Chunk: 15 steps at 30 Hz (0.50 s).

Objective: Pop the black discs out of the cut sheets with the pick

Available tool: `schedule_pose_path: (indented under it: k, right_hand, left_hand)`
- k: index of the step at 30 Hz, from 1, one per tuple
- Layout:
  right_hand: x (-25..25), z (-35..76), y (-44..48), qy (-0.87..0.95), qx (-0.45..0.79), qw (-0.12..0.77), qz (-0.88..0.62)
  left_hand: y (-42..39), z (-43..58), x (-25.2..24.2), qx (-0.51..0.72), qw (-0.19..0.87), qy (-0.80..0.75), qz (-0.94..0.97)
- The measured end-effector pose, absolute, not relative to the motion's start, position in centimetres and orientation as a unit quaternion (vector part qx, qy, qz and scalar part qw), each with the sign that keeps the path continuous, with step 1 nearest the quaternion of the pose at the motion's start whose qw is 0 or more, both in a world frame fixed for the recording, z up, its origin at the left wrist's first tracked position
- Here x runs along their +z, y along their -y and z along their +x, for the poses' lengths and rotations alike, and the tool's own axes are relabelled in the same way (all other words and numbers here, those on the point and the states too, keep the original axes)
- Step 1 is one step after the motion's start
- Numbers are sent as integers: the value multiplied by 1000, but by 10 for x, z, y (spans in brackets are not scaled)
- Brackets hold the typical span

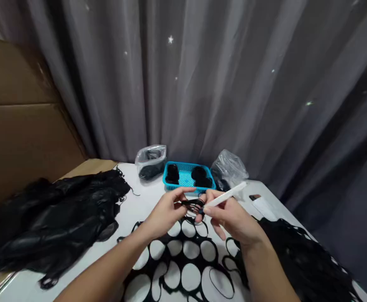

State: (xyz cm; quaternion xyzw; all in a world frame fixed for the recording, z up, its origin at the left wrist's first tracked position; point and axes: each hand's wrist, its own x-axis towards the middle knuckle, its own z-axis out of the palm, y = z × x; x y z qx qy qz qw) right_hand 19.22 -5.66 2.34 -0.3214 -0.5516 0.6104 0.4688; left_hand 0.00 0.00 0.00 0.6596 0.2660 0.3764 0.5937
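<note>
My left hand point(171, 209) is closed on a small bunch of thin black rings point(193, 204), pinched between thumb and fingers. My right hand point(230, 214) grips a slim white pen-shaped tool point(227, 195) that slants up to the right; its lower end is at the rings and its tip is hard to make out. Fingers of the right hand also touch the bunch. Below both hands, a black sheet with rows of round holes point(182, 241) lies on the white table point(129, 174), with loose black loops around it.
Behind the hands stands a blue basket point(186, 165) holding black ring bundles, between two clear plastic bags point(151, 161) point(229, 167). Black sheets are heaped at left point(70, 214) and right point(300, 256). A cardboard box point(22, 121) stands far left; a grey curtain point(183, 84) hangs behind.
</note>
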Motion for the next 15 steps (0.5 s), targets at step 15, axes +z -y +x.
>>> schedule_pose_path:
  k: [15]
  right_hand:
    - [27,126,85,751,341,388,-410]
  left_hand:
    - [4,-9,14,359,843,-181,357]
